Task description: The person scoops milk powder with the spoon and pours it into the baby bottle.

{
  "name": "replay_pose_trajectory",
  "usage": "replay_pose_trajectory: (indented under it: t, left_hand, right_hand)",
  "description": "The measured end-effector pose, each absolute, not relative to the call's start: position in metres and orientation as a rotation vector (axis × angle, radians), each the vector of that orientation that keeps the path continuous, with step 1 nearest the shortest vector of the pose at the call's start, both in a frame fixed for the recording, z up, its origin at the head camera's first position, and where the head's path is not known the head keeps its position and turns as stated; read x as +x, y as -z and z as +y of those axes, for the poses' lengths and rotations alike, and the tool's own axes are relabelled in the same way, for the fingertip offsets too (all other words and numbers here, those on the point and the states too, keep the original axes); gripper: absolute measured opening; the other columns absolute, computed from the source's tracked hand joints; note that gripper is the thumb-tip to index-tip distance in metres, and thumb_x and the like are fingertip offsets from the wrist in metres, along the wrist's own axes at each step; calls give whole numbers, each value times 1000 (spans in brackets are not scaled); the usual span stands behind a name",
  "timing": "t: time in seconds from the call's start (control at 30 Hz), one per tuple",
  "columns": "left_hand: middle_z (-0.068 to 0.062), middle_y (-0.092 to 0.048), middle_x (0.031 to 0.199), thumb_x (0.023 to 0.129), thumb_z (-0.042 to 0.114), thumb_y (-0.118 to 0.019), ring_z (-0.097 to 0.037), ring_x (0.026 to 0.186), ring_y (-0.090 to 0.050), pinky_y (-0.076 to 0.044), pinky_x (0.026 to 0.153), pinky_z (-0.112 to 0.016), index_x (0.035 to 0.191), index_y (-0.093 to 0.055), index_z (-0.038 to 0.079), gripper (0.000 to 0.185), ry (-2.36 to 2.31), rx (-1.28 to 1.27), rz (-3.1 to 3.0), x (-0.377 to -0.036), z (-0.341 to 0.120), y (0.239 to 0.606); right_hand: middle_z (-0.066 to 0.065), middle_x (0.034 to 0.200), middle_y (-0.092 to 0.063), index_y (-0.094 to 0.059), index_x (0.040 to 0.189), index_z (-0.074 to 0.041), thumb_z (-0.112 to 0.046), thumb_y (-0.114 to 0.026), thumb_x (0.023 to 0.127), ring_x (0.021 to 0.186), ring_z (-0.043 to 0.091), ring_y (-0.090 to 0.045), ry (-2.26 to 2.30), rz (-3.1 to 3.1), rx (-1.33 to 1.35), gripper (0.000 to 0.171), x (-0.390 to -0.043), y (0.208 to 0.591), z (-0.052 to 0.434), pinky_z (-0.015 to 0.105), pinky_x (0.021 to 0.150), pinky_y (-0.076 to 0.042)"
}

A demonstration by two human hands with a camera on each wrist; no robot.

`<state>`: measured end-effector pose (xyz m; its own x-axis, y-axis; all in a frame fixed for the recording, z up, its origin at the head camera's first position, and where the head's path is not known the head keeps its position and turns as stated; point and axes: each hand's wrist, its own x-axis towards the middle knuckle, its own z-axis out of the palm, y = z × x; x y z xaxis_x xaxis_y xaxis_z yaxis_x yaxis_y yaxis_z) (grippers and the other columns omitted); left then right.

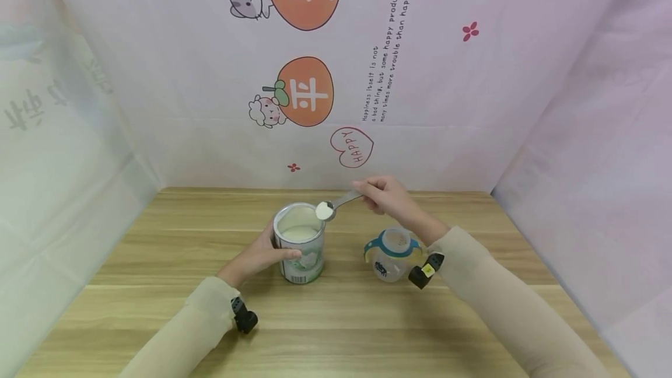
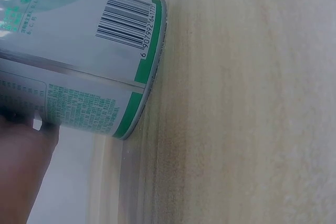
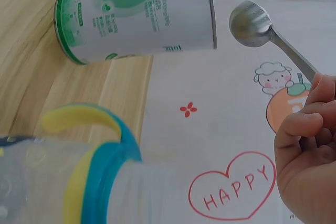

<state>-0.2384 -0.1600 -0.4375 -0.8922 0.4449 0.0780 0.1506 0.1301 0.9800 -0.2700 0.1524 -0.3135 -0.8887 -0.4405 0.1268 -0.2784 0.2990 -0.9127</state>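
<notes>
Heaped metal spoon (image 1: 326, 209) (over cylindrical tin (image 1: 300, 243))

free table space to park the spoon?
Bare wood left of the green-and-white powder tin, and along the near edge of the wooden table between both sleeves. Crowded: the gap between tin and blue-handled clear baby cup, under the metal spoon.

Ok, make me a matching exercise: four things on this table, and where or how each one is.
Things:
1. can
2. spoon
3. cup
4. left hand

Places or states:
A. stands open-topped under the right forearm, with blue and yellow handles
B. heaped with white powder, held over the can's rim
C. grips the side of the can
D. open, with white powder inside

Pairs: 1-D, 2-B, 3-A, 4-C. The right hand pinches the spoon's handle.
</notes>
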Motion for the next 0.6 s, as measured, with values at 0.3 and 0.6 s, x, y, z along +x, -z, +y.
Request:
replay_pose_trajectory:
  t: [0.3, 0.6]
  left_hand:
    - [-15, -39, 150, 85, 23, -82, -35, 139, -35, -24, 114, -60, 160, -11, 28, 103, -1835, 587, 2180, -238, -160, 438]
    - [-15, -37, 151, 85, 22, -81, -34, 140, -34, -23, 115, -59, 160, -10, 29, 103, -1842, 586, 2168, -239, -159, 437]
  right_hand:
    - [1, 62, -45, -60, 77, -6, -32, -53, 105, 53, 12, -34, 1673, 2412, -631, 38, -265, 312, 180, 22, 50, -30]
    - [2, 63, -46, -55, 76, -5, -31, -53, 105, 55, 12, -36, 1627, 2472, -577, 39, -257, 312, 207, 23, 53, -32]
